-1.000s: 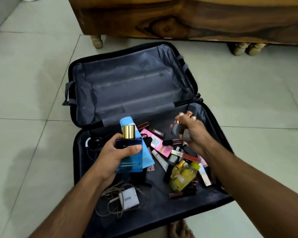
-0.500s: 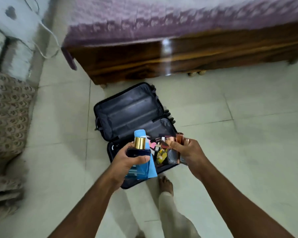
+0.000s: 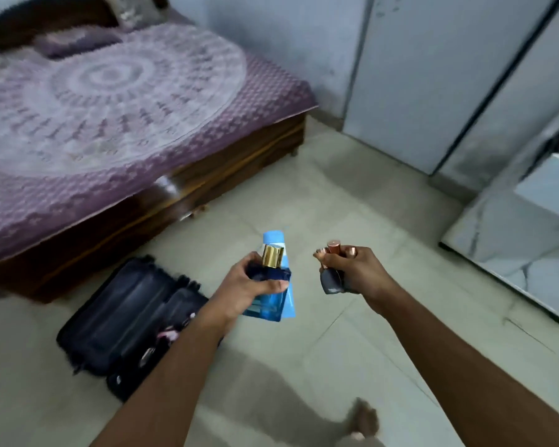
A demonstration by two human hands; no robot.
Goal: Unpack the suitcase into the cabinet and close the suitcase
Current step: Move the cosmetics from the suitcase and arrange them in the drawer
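Tiled floor (image 3: 304,195), open suitcase (image 3: 126,317), hands full

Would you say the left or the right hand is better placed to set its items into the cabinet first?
Probably the right hand: it grips the small copper-capped bottles on the side nearer the grey cabinet. The left hand holds the blue perfume bottle and blue tube nearer the suitcase.

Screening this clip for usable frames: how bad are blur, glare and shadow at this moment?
Head view: motion blur smears the bed cover, suitcase and cabinet doors; the blue perfume bottle in the left hand stays fairly sharp; a glare spot marks the bed frame; a soft shadow crosses the floor.
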